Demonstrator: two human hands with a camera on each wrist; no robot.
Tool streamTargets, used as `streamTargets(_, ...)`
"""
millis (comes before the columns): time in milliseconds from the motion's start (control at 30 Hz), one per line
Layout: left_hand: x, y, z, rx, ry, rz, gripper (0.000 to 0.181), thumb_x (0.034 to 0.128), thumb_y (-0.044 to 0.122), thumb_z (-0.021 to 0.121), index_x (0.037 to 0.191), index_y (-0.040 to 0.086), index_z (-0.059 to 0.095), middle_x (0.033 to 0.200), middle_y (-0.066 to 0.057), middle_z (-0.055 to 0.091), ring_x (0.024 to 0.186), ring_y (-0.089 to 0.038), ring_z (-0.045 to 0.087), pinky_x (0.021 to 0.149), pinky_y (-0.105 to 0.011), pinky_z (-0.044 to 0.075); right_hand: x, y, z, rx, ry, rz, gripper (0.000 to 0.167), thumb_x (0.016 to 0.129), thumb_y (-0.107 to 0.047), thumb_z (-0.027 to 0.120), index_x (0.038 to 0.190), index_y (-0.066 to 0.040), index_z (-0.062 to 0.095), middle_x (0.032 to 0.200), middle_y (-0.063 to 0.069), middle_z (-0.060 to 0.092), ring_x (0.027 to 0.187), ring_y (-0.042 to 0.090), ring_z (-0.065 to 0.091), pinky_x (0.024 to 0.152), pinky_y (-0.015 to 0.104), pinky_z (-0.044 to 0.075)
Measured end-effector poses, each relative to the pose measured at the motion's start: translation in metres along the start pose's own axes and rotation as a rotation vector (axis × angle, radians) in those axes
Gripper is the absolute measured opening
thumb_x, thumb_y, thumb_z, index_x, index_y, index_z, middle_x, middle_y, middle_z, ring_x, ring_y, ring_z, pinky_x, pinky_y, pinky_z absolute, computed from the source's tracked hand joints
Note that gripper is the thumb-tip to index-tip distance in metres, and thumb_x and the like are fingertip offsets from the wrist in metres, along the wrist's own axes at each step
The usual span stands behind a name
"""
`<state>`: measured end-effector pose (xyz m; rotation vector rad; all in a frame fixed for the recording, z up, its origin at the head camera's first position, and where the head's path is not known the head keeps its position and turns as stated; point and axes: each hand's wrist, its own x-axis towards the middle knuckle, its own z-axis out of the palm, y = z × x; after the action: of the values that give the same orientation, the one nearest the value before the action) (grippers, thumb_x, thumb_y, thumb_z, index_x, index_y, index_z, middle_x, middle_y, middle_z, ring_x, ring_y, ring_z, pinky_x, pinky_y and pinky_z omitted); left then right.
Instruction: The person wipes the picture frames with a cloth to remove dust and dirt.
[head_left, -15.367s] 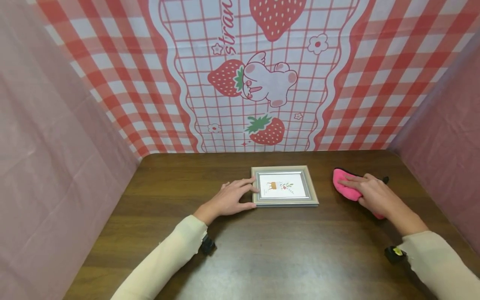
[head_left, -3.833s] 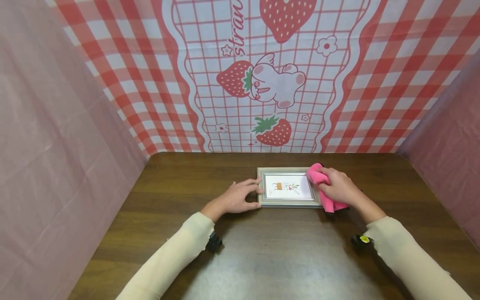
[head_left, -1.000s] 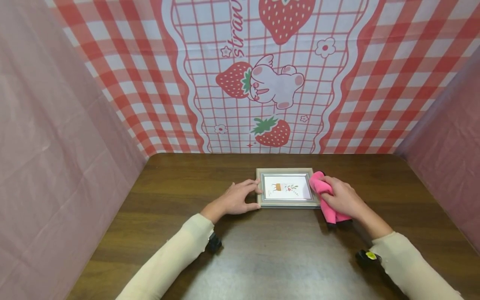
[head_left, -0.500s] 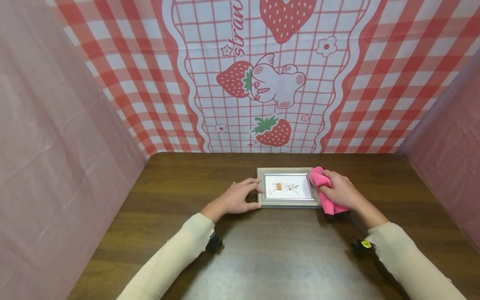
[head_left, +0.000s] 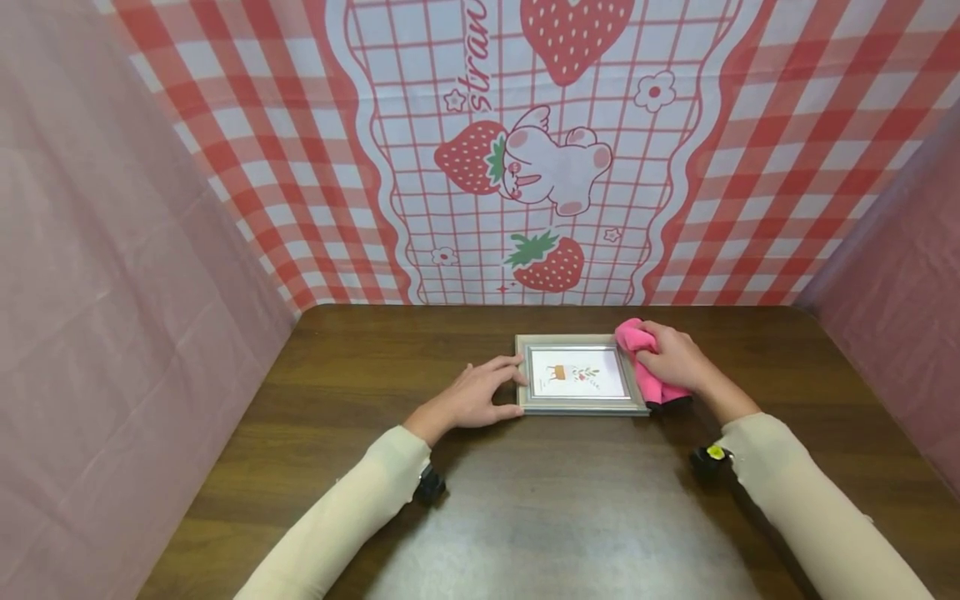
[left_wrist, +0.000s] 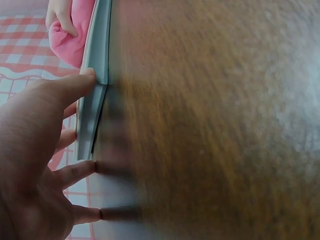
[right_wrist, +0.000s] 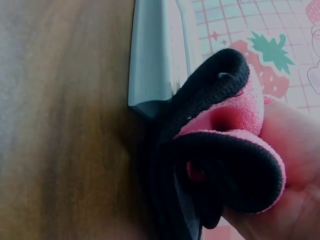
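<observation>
Pink, black-edged plush cloth point(head_left: 651, 387) held clamped in right hand point(head_left: 675, 358), right of centre; braced silver rectangular picture frame point(head_left: 576, 372) with left hand point(head_left: 472, 398) spread apart, seemingly against sliding.

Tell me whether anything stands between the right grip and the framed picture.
Yes: the pink cloth, bunched in the right grip, comes between it and the right edge of the framed picture. Nothing else visible does.

The picture frame point(head_left: 577, 407) looks smooth, satiny; the pink cloth point(head_left: 651, 387) fuzzy, matt; the wood-grained worktop point(head_left: 525, 500) glossy towards its near edge.
</observation>
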<state>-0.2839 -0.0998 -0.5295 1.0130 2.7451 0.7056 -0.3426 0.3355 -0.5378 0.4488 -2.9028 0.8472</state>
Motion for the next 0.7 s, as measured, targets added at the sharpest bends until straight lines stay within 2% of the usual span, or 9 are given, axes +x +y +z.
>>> streamTargets(67, 0.000, -0.001, 0.001, 0.011, 0.002, 0.004, 0.046, 0.1043, 0.056, 0.076, 0.144, 0.033, 0.069, 0.185, 0.008, 0.038, 0.163, -0.033, 0.053, 0.127, -0.088, 0.029, 0.005, 0.009, 0.003, 0.008, -0.010, 0.010, 0.043, 0.099, -0.018, 0.074, 0.139, -0.005, 0.065, 0.095, 0.012, 0.073, 0.078, 0.024, 0.063, 0.068, 0.035, 0.050)
streamTargets(167, 0.000, -0.002, 0.001, 0.014, 0.008, 0.014, 0.047, 0.1042, 0.056, 0.076, 0.144, 0.033, 0.069, 0.185, 0.007, 0.039, 0.163, -0.032, 0.053, 0.126, -0.089, 0.030, 0.007, 0.012, 0.004, -0.001, -0.012, 0.032, 0.045, 0.099, -0.021, 0.076, 0.141, -0.008, 0.066, 0.097, 0.009, 0.074, 0.079, 0.022, 0.064, 0.068, 0.035, 0.051)
streamTargets(267, -0.001, -0.001, 0.001, 0.007, 0.012, 0.017, 0.046, 0.1046, 0.056, 0.076, 0.145, 0.033, 0.069, 0.185, 0.006, 0.039, 0.164, -0.033, 0.052, 0.126, -0.090, 0.029, 0.004, 0.006, 0.002, 0.006, -0.010, 0.034, 0.045, 0.099, -0.025, 0.077, 0.140, -0.010, 0.066, 0.100, 0.009, 0.074, 0.080, 0.023, 0.062, 0.068, 0.036, 0.049)
streamTargets(300, -0.004, 0.006, -0.004, 0.027, 0.016, 0.015, 0.048, 0.1048, 0.056, 0.076, 0.145, 0.031, 0.069, 0.185, 0.004, 0.039, 0.164, -0.033, 0.051, 0.127, -0.089, 0.029, 0.003, 0.003, 0.002, 0.002, -0.004, 0.031, 0.045, 0.099, -0.025, 0.077, 0.139, -0.010, 0.067, 0.100, 0.009, 0.074, 0.080, 0.023, 0.062, 0.068, 0.035, 0.049)
streamTargets(433, -0.005, 0.008, -0.006, 0.021, 0.016, 0.011, 0.048, 0.1046, 0.056, 0.076, 0.145, 0.031, 0.069, 0.185, 0.005, 0.039, 0.165, -0.033, 0.050, 0.128, -0.089, 0.027, -0.003, -0.010, -0.003, -0.009, 0.012, 0.029, 0.039, 0.098, -0.021, 0.076, 0.133, -0.009, 0.067, 0.099, 0.010, 0.073, 0.082, 0.022, 0.061, 0.070, 0.033, 0.048)
streamTargets(500, -0.005, 0.009, -0.006, 0.026, 0.016, 0.007, 0.048, 0.1044, 0.056, 0.076, 0.145, 0.031, 0.070, 0.185, 0.006, 0.039, 0.165, -0.033, 0.050, 0.128, -0.089, 0.028, -0.008, -0.024, -0.010, 0.003, 0.007, 0.029, 0.038, 0.097, -0.018, 0.074, 0.132, -0.004, 0.067, 0.097, 0.014, 0.071, 0.080, 0.026, 0.060, 0.069, 0.034, 0.047)
streamTargets(533, -0.001, 0.003, -0.001, 0.005, 0.013, 0.008, 0.047, 0.1043, 0.056, 0.076, 0.145, 0.034, 0.070, 0.185, 0.008, 0.038, 0.165, -0.032, 0.050, 0.127, -0.089, 0.028, -0.012, -0.034, -0.016, 0.015, -0.003, 0.028, 0.039, 0.098, -0.017, 0.073, 0.133, -0.001, 0.066, 0.097, 0.017, 0.071, 0.080, 0.028, 0.060, 0.070, 0.035, 0.047)
streamTargets(700, -0.002, 0.004, 0.000, 0.020, 0.019, 0.008, 0.048, 0.1041, 0.057, 0.076, 0.145, 0.033, 0.070, 0.185, 0.008, 0.039, 0.165, -0.031, 0.050, 0.126, -0.089, 0.030, -0.032, -0.091, -0.043, 0.052, -0.057, 0.044, 0.042, 0.101, -0.012, 0.070, 0.137, 0.008, 0.062, 0.100, 0.024, 0.070, 0.082, 0.032, 0.061, 0.072, 0.038, 0.048)
